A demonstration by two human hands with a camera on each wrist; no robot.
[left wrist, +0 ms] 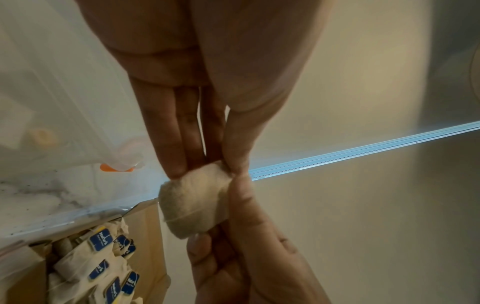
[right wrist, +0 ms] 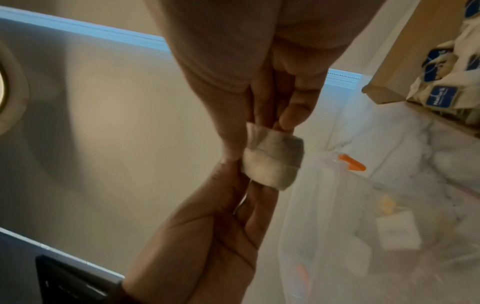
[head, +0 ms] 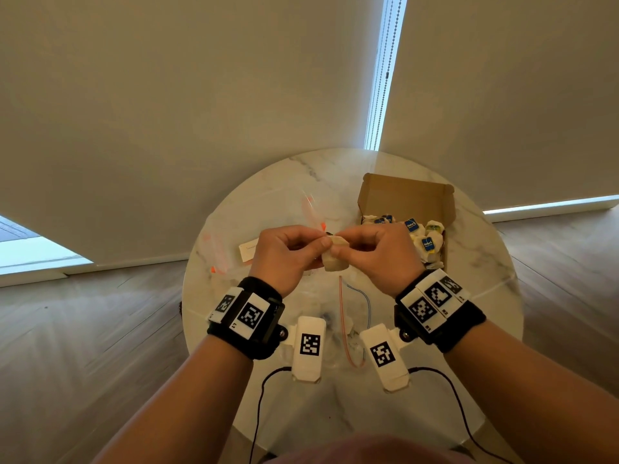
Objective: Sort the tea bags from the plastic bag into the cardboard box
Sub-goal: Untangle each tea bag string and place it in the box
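Both hands meet above the middle of the round table and pinch one beige tea bag between them. My left hand grips its left side with thumb and fingertips; in the left wrist view my left hand holds the tea bag from above. My right hand pinches the bag's upper right edge; the right wrist view shows my right hand on the tea bag. The open cardboard box at the right rear holds several tea bags with blue tags. The clear plastic bag lies to the left.
The marble table stands close to a pale wall. A white card lies inside the plastic bag, whose orange slider points toward the box. Another clear bag with red and blue seal lines lies near me, under my wrists.
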